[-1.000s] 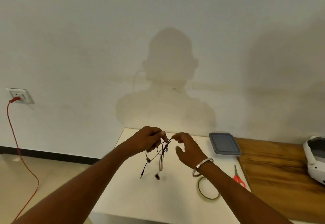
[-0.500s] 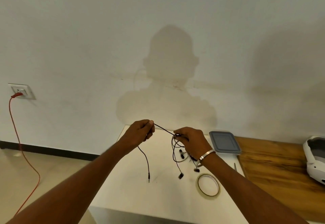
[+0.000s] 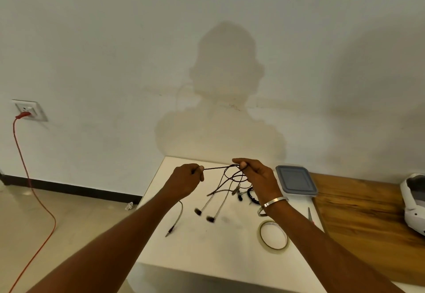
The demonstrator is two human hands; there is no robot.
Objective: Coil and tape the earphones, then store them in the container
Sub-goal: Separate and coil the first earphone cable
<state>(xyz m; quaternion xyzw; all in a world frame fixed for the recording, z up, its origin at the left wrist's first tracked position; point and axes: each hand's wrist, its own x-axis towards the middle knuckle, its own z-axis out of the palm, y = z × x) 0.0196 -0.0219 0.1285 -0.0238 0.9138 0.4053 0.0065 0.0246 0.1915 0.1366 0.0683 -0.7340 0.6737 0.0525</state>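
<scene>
Dark wired earphones point(image 3: 226, 179) hang in the air above the white table point(image 3: 207, 251). My left hand point(image 3: 187, 179) pinches one stretch of the cable, and the plug end dangles below it. My right hand point(image 3: 255, 175) pinches a loose bundle of loops, from which two earbuds hang down. A short taut length of cable runs between the two hands. A ring of clear tape point(image 3: 273, 235) lies on the table under my right forearm. The grey-lidded container point(image 3: 295, 180) stands shut at the table's back right.
Another dark coiled cable point(image 3: 251, 197) lies on the table behind my right wrist. Scissors point(image 3: 310, 215) lie at the table's right edge, partly hidden. A wooden surface point(image 3: 368, 223) adjoins on the right, with a white device point(image 3: 414, 203) on it. A red cord point(image 3: 27, 177) hangs from a wall socket at left.
The hands have drawn apart, stretching a length of cable between them. The loops passed to my right hand, and the earbuds now swing lower.
</scene>
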